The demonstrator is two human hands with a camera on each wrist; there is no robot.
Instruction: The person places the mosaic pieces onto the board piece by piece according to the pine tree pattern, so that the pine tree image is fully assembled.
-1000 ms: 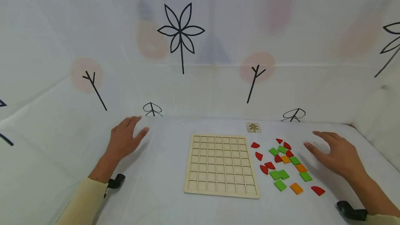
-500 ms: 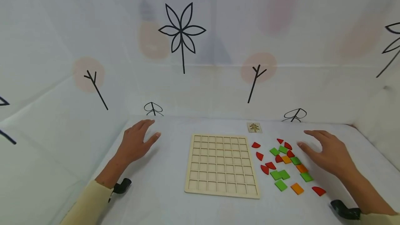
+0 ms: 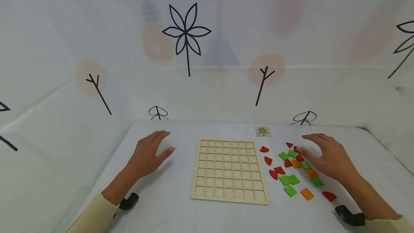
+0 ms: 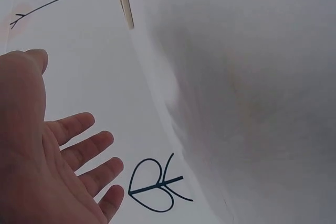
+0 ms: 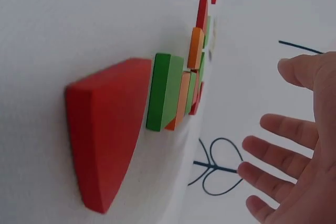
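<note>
My left hand [image 3: 147, 157] hovers over the white cloth to the left of a pale wooden grid board [image 3: 230, 171], fingers extended and nothing in it. On the board's other side, my right hand [image 3: 330, 156] hangs with relaxed fingers above the right edge of a scatter of flat pieces. Among these are green squares [image 3: 290, 191], orange squares [image 3: 307, 193] and red quarter-round pieces [image 3: 329, 196]. In the right wrist view, a red piece [image 5: 105, 135] lies close to the camera, apart from the fingers [image 5: 278, 150]. The left wrist view shows the left palm with spread fingers [image 4: 89, 150].
A small card [image 3: 262, 131] with a tree pattern on a grid lies behind the board, near the back of the table. A white cloth [image 3: 207, 46] with printed plants hangs behind the table. Black wrist devices [image 3: 129, 201] sit under both wrists.
Both hands have moved inward: the left one rightward toward the board and slightly nearer, the right one leftward over the pieces. Board and pieces stay in place.
</note>
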